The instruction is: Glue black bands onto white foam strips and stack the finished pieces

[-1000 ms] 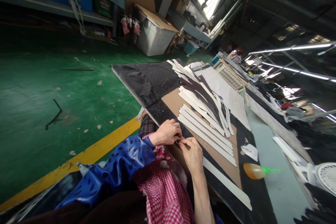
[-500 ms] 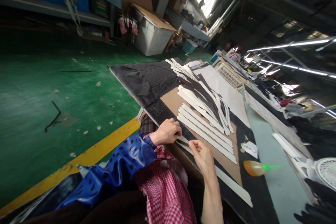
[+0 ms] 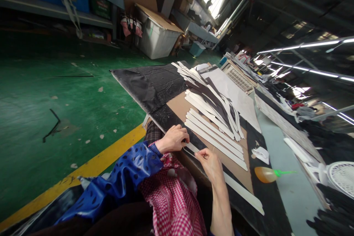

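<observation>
A white strip (image 3: 191, 149) lies along the black table edge between my hands. My left hand (image 3: 174, 138), below a blue spotted sleeve, is closed around the strip's near end. The fingertips of my right hand (image 3: 206, 156) pinch the same strip further along. Past my right wrist, another white strip (image 3: 245, 193) rests on the black surface. Several white strips (image 3: 215, 138) lie side by side on brown cardboard (image 3: 177, 105), with a loose pile of white and dark strips (image 3: 211, 96) behind them.
An orange-filled bottle (image 3: 264, 174) with a green nozzle lies at the right, near a crumpled white piece (image 3: 260, 155). A white fan (image 3: 341, 177) stands at the far right. Beyond the table are a grey bin (image 3: 159, 37) and green floor (image 3: 83, 107).
The whole view has shifted slightly. My right hand has moved a little toward my left hand along the strip; my left hand stays closed.
</observation>
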Available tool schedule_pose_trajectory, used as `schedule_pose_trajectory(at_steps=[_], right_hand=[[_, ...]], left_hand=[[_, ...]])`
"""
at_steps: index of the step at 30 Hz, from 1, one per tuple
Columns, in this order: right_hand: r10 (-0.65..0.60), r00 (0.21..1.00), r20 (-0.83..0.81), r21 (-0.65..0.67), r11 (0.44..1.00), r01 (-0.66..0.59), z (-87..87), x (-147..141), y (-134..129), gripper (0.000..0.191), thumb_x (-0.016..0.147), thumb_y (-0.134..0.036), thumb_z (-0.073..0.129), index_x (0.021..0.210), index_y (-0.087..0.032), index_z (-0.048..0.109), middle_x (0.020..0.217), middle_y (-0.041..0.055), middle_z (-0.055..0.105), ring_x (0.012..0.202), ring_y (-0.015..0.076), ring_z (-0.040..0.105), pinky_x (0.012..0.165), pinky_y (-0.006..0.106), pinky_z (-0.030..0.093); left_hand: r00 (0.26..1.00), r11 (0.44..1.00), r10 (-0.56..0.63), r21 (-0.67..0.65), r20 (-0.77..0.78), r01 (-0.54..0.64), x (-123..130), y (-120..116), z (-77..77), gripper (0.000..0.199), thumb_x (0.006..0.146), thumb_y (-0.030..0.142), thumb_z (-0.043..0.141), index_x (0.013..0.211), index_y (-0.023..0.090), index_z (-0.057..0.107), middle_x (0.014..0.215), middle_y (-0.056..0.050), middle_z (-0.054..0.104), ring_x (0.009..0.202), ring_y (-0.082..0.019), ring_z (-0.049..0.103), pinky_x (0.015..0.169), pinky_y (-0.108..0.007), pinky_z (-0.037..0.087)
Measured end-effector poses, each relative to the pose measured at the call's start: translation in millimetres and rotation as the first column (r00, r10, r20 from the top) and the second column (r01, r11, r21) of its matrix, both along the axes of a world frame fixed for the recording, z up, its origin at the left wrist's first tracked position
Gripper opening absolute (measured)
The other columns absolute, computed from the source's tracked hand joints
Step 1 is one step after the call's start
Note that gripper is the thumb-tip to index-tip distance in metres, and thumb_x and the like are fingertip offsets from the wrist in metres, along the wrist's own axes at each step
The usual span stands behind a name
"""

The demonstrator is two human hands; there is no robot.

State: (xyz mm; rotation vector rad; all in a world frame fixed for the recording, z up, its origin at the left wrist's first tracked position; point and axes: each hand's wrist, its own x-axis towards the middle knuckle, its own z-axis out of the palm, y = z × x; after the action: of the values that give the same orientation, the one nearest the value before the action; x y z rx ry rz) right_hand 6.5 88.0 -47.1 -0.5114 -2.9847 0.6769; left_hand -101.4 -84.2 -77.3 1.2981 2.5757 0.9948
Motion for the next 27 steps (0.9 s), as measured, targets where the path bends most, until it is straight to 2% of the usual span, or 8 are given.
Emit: schedule_pose_trajectory(at_steps=[4, 6, 9, 11, 13, 18, 27], right_hand=[[0.006, 1.0, -0.008, 0.018, 1.0, -0.006, -1.9, -1.0, -0.3, 0.022, 0.074, -0.041, 0.056, 0.062, -0.022, 0.062, 0.063, 0.0015, 0.068, 0.061, 0.0183, 0.063, 0.058, 0.027, 0.04], [0.003, 1.0, -0.013, 0.032, 0.999, -0.003, -2.7, -1.4, -0.5, 0.022, 0.073, -0.04, 0.057, 0.062, -0.023, 0.062, 0.063, 0.0011, 0.068, 0.062, 0.0184, 0.063, 0.058, 0.027, 0.04], [-0.007, 1.0, -0.01, 0.057, 0.998, 0.007, -2.7, -1.8, -1.3, 0.022, 0.073, -0.041, 0.058, 0.061, -0.023, 0.063, 0.064, 0.0007, 0.069, 0.064, 0.0189, 0.064, 0.059, 0.027, 0.04], [-0.014, 1.0, 0.001, 0.07, 0.997, 0.013, -1.9, -1.9, -2.1, 0.022, 0.074, -0.041, 0.058, 0.061, -0.024, 0.063, 0.064, 0.0005, 0.069, 0.064, 0.0188, 0.064, 0.058, 0.027, 0.039], [-0.011, 1.0, 0.001, 0.076, 0.997, 0.011, -1.1, -2.0, -3.1, 0.022, 0.074, -0.04, 0.058, 0.06, -0.024, 0.062, 0.064, 0.0002, 0.069, 0.062, 0.0182, 0.063, 0.057, 0.027, 0.038], [-0.01, 0.999, -0.034, 0.087, 0.996, 0.013, -0.5, -2.3, -4.7, 0.02, 0.071, -0.038, 0.06, 0.057, -0.025, 0.063, 0.058, -0.0014, 0.066, 0.055, 0.0164, 0.06, 0.052, 0.026, 0.036], [-0.042, 0.999, 0.023, 0.098, 0.994, 0.04, 0.2, -2.3, -5.7, 0.022, 0.074, -0.04, 0.059, 0.058, -0.025, 0.062, 0.055, -0.0014, 0.063, 0.054, 0.0166, 0.058, 0.053, 0.026, 0.034]], left_hand=[[1.0, 1.0, -0.008, 0.019, -0.007, 0.008, -2.3, -0.3, -3.1, 0.009, 0.079, 0.022, 0.064, 0.086, 0.023, 0.07, 0.099, -0.002, 0.065, 0.094, -0.021, 0.051, 0.082, -0.033, 0.039], [0.998, 0.996, -0.059, 0.071, 0.0, 0.059, -6.9, -3.0, -5.8, 0.012, 0.084, 0.022, 0.059, 0.088, 0.022, 0.07, 0.097, -0.002, 0.066, 0.094, -0.02, 0.052, 0.085, -0.033, 0.04], [0.986, 0.948, -0.155, 0.289, 0.066, 0.13, -14.9, -10.4, -9.0, 0.022, 0.092, 0.018, 0.045, 0.099, 0.018, 0.066, 0.099, -0.004, 0.067, 0.092, -0.016, 0.057, 0.088, -0.029, 0.043], [0.984, 0.895, -0.144, 0.437, 0.103, 0.085, -17.0, -15.6, -8.7, 0.024, 0.093, 0.015, 0.042, 0.103, 0.016, 0.063, 0.102, -0.005, 0.066, 0.094, -0.015, 0.059, 0.087, -0.027, 0.045], [0.991, 0.862, -0.079, 0.507, 0.106, 0.014, -14.6, -18.9, -5.8, 0.023, 0.091, 0.012, 0.042, 0.101, 0.015, 0.063, 0.102, -0.007, 0.065, 0.094, -0.015, 0.06, 0.086, -0.027, 0.047], [0.994, 0.849, 0.042, 0.521, 0.097, -0.087, 0.1, -19.2, 4.1, 0.025, 0.091, 0.01, 0.039, 0.095, 0.016, 0.063, 0.095, -0.006, 0.066, 0.091, -0.017, 0.061, 0.083, -0.029, 0.048], [0.991, 0.853, 0.055, 0.51, 0.122, -0.11, 1.4, -19.6, -2.0, 0.023, 0.089, 0.008, 0.042, 0.093, 0.014, 0.064, 0.092, -0.006, 0.066, 0.088, -0.016, 0.061, 0.08, -0.028, 0.049]])
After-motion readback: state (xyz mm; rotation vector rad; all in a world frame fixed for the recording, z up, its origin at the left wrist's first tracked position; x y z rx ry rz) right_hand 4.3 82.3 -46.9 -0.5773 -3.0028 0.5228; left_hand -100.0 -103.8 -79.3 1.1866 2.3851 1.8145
